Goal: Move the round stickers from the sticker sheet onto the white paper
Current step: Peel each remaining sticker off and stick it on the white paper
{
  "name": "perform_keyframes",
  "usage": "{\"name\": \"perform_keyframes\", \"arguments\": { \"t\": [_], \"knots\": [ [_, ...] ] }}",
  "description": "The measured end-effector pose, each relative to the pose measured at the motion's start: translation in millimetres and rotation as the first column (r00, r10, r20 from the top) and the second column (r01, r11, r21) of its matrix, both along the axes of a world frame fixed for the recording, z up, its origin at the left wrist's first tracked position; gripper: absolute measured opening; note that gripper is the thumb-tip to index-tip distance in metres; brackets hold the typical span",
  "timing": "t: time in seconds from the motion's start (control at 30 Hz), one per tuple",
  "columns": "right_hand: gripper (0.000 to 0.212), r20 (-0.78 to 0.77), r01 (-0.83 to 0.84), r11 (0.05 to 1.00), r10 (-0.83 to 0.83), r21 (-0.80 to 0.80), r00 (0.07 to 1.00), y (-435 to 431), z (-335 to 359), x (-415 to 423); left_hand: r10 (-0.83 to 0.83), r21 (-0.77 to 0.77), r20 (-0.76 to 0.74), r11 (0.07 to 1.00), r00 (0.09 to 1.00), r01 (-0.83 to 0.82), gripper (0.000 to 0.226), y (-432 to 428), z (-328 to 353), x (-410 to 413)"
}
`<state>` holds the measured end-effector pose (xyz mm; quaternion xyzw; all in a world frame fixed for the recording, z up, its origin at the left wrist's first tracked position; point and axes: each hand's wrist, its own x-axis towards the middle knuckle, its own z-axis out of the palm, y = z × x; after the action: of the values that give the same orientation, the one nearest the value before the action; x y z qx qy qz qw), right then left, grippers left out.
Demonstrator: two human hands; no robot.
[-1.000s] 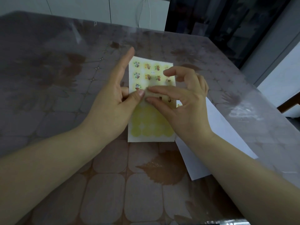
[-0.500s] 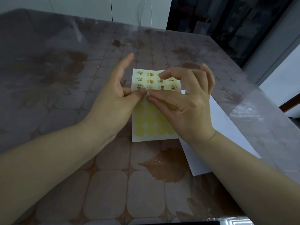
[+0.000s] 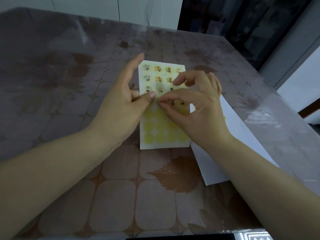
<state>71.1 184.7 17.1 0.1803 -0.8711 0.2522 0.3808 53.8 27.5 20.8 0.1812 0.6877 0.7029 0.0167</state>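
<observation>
the glossy rectangular sticker sheet (image 3: 164, 130) lies flat on the leaf-patterned, film-covered worktop (image 3: 69, 101), just beside the smooth white paper (image 3: 242, 135). the left hand (image 3: 121, 108) pinches its left edge; the right hand (image 3: 195, 111) nips a round sticker (image 3: 156, 102) mid-sheet between thumb and forefinger.

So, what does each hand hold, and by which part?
Left hand pinches the sheet at its left edge, thumb on top. Right hand pinches a sticker by its edge, mid-sheet, with thumb and forefinger.

- Sticker sheet (image 3: 164, 130): pale yellow, flat, mid-tabletop; its near half shows bare yellow circles.
- Round stickers (image 3: 158, 68): small cartoon pictures in rows on its far half.
- White paper (image 3: 204, 163): flat, skewed, just beside the sheet, toward the tabletop's right edge.
</observation>
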Motion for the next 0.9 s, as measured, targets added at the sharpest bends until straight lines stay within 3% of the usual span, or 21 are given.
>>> {"name": "perform_keyframes", "arguments": {
  "t": [0.13, 0.27, 0.3, 0.43, 0.53, 0.6, 0.9],
  "knots": [
    [0.01, 0.218, -0.028, 0.982, 0.069, -0.189, 0.973, -2, 9, 6, -0.005, -0.035, -0.013, 0.999, 1.0, 0.004, 0.066, 0, 0, 0],
    [0.006, 0.477, -0.008, 0.866, 0.283, -0.501, 0.832, 18, 43, 12, 0.028, -0.046, 0.032, 0.999, 0.999, -0.026, 0.067, -1, -3, -3],
    [0.006, 0.551, 0.04, 0.864, 0.284, -0.502, 0.785, 30, 52, 13, 0.039, -0.044, 0.046, 0.998, 0.998, -0.037, 0.067, -2, -4, -5],
    [0.01, 0.799, 0.208, 0.946, 0.078, -0.247, 0.597, 72, 59, 19, 0.081, -0.051, 0.066, 0.996, 0.995, -0.078, 0.065, -2, -9, -10],
    [0.005, 0.871, 0.24, 0.943, 0.09, -0.231, 0.483, 77, 39, 25, 0.094, -0.055, 0.084, 0.994, 0.992, -0.09, 0.064, -2, -11, -11],
    [0.004, 0.878, 0.274, 0.927, 0.106, -0.258, 0.467, 75, 27, 25, 0.092, -0.057, 0.087, 0.995, 0.992, -0.087, 0.064, -2, -11, -11],
    [0.005, 0.832, 0.312, 0.91, 0.062, -0.275, 0.552, 76, 17, 22, 0.081, -0.049, 0.091, 0.996, 0.993, -0.076, 0.063, -2, -11, -11]
  ]
}}
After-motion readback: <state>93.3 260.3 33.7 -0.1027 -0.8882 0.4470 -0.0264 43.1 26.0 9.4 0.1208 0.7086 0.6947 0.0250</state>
